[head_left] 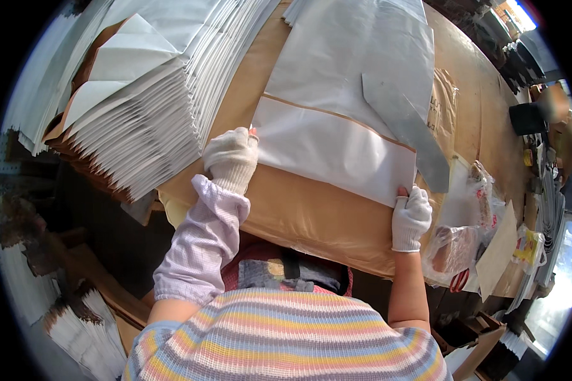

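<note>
Gloved fingers (418, 199) left and right, folded white sheet (327, 141) between

From the striped top (286, 330), the left forearm (197, 254), sleeved in lilac, extends forward on its left side. The white-gloved left hand (232, 155) is curled closed. On the top's right side, the bare right forearm (408, 286) leads to the white-gloved right hand (413, 216), fingers bent.

Pastel-striped knit top (286, 336), white gloves (232, 155), lilac left oversleeve (200, 244)
</note>
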The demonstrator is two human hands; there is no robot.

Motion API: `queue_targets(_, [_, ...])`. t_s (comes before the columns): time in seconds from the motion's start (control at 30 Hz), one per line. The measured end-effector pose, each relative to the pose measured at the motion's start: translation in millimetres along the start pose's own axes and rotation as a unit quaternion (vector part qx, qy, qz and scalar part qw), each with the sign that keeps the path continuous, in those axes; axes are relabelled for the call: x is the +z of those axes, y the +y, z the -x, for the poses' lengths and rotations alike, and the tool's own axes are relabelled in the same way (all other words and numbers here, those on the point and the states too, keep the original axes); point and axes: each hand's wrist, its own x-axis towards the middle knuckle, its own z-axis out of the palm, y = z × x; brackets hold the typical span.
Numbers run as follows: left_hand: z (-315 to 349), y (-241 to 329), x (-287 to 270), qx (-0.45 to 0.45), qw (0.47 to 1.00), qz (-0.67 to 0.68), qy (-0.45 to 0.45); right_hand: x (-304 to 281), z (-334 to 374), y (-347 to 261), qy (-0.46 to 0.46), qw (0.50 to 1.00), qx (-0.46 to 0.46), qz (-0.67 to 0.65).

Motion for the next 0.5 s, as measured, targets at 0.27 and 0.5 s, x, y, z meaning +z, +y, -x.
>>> queue_targets(0.27, [-6.9,-0.3,2.7,0.001,0.999,-0.020,-0.037,-2.0,-14.6,-9.4,0.082,0.982,-0.168,0.035])
queue_targets(0.5, [-25.5,14.8,-20.9,0.065,0.984,-0.154,-0.061,13.8,-34.2,-50.4,-0.082,0.966,-0.243,-0.030])
